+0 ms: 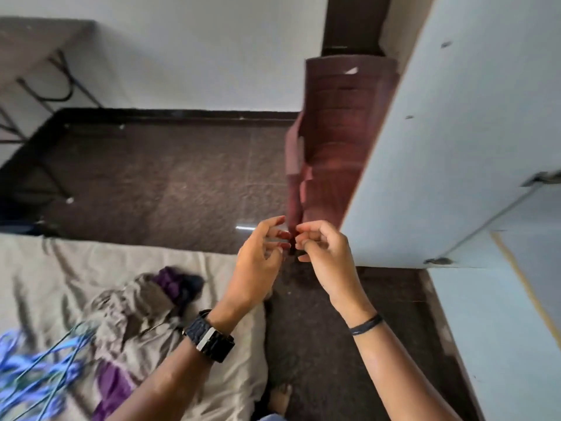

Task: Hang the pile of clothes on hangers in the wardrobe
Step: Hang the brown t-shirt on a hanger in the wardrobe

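Item, nearest: bundle of blue wire clothes hangers (39, 369), motion-blurred, lying at the lower left on a crumpled beige bed sheet (60, 278).

Item: pile of clothes (145, 302), grey-brown patterned fabric with purple cloth showing at its far end and again nearer the camera. It rests on the sheet beside the hangers; not yet hung.

Item: left hand (258, 262), black watch at the wrist, fingers curled. Right hand (321, 256), dark band at the wrist, fingers pinched. The two hands are close together, fingertips nearly meeting, over the dark speckled floor (182, 183). A small dark thing appears between the fingertips; what it is, and whether either hand truly grips it, cannot be told.

Item: pale blue-grey wardrobe door (440, 147), standing open at the right, just beyond the hands.

Item, far: reddish-brown slatted plastic chair (340, 126) by the white wall.

Step in hand, by judgement: between garments, or fiddling with a small fastening; no garment or hanger is held.

Next move calls for: turning back to the bed, taking one hanger free of the tangled bundle and one garment from the pile.
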Demonstrator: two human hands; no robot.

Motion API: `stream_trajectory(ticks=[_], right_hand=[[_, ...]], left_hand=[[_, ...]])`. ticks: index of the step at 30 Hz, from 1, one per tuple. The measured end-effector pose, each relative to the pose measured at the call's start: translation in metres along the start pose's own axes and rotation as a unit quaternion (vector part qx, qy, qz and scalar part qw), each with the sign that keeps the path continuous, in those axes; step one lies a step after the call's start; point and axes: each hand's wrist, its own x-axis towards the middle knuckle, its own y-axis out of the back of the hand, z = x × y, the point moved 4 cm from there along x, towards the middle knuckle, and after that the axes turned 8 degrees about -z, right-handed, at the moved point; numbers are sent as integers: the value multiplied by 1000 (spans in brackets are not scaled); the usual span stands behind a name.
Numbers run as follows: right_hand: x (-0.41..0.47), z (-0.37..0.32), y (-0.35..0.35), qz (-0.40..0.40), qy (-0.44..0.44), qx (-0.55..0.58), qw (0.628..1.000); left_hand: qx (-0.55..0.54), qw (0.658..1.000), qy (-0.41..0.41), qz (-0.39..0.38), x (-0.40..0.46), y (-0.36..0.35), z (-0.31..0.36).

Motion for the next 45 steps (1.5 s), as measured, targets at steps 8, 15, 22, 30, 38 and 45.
stream_trajectory(ticks=[8,15,22,30,38,45], right_hand=[[10,36,-172,-178,-40,-33,983],[14,111,-287,-313,-98,-66,942],[43,212,-381,-381,-107,-148,906],[99,327,-450,-351,-59,-296,886],[110,358,-449,-311,-39,-293,903],[75,297,-433,-264,-63,38,962]], left_hand=[[19,988,98,117,-69,133,-100],[77,966,155,193,-116,188,-208],[156,932,265,193,-139,227,-338],[261,893,314,189,-114,270,-458],[291,907,258,163,-102,268,-509],[286,916,150,236,-108,294,-463]])
